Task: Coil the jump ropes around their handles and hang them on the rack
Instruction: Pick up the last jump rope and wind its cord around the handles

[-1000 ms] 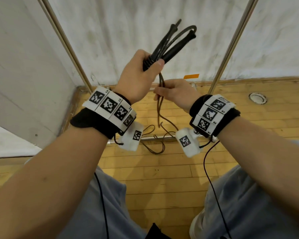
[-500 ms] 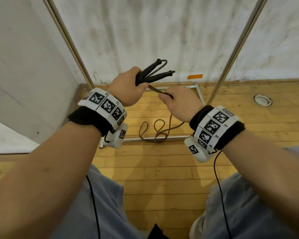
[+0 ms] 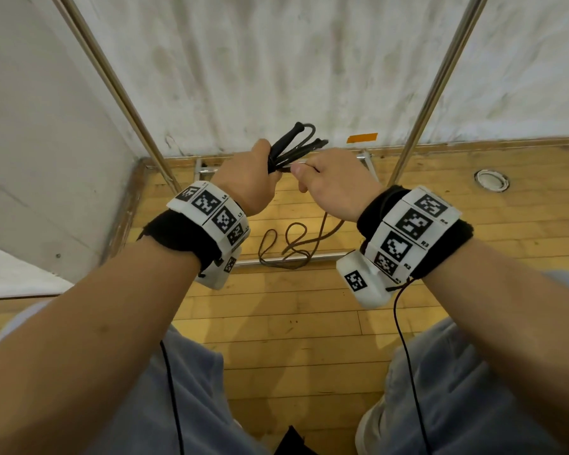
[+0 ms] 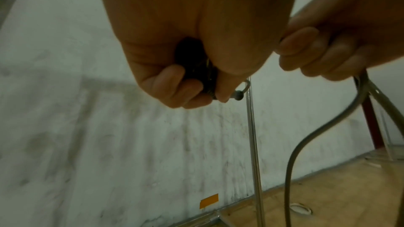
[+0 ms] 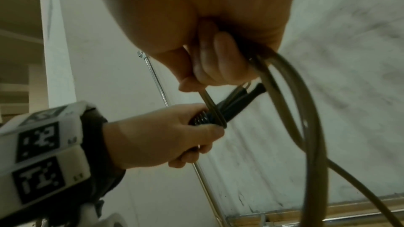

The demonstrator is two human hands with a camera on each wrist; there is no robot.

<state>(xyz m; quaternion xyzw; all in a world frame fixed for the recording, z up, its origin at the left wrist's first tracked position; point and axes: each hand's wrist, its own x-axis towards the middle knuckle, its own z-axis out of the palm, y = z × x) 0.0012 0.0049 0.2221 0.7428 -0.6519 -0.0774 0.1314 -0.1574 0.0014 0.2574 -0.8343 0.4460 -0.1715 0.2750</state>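
Wood floor (image 3: 276,326), two rack poles (image 3: 431,103). Left hand (image 3: 247,178) gripping two handles (image 3: 296,149); right hand (image 3: 332,182) pinching one rope (image 3: 289,244), slack piled below.

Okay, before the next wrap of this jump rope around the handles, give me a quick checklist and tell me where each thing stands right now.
1. Left hand grips the handles: ok.
2. Right hand pinches the rope close to the handles: ok.
3. Turns already on the handles sit tight: cannot tell.
4. Slack on the floor free of knots: cannot tell, loops overlap.
5. Slack clear of the rack's floor bar: not ok, it lies across it.
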